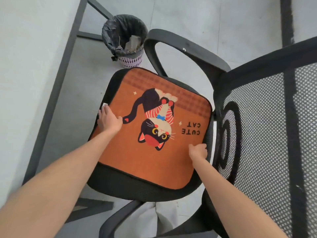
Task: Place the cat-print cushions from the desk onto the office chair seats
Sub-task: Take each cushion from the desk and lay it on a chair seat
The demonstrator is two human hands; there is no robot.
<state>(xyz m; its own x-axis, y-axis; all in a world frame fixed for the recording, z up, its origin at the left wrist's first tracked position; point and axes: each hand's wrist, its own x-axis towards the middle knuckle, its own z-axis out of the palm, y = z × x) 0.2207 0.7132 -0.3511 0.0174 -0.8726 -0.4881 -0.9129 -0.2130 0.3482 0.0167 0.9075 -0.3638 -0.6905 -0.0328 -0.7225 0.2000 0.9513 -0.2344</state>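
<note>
An orange cat-print cushion (pixel 154 134) lies flat on the black seat (pixel 130 186) of an office chair (pixel 267 134), covering most of it, with a strip of bare seat showing along the near edge. The print, a black cat in striped clothes beside the words "CUTE CAT", reads upside down from the head view. The left hand (pixel 109 120) rests at the cushion's left edge, its fingers curled over that edge and gripping it. The right hand (pixel 198 151) is at the right edge, close to the mesh backrest, its fingers clenched on the cushion's border there. Both forearms reach in from the bottom of the frame.

On the grey floor (pixel 205 18) just beyond the chair's armrest (pixel 185 47) stands 1 small waste bin (pixel 125 40) with a pale lilac perforated wall. A black plastic liner is folded over its rim, and crumpled paper scraps sit inside. A dark metal counter frame (pixel 56 93) slants past the bin on the left.
</note>
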